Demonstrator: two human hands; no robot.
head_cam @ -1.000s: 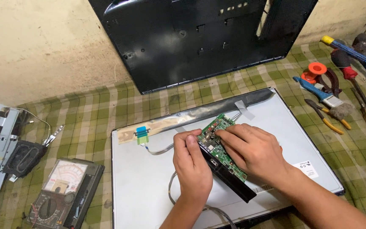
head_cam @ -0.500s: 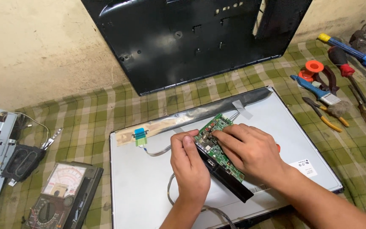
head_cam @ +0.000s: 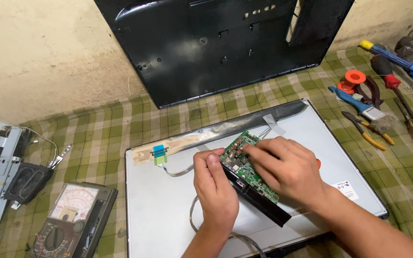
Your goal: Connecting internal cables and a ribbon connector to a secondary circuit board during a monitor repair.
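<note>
On the grey metal back of the flat display panel, near its far edge, both your hands work a small green circuit board.

From the head view, your left hand curls with fingers pressed together, thumb and fingertips pinching the board's near left edge; your right hand lies over the board's right side, fingers spread a little and pressing down. The board sits tilted on a long black strip. A thin grey ribbon cable runs left from it to a small blue connector. The panel lies on a green checked cloth; an analogue multimeter rests beside the panel's left edge, hand tools lie off its right far corner.
</note>
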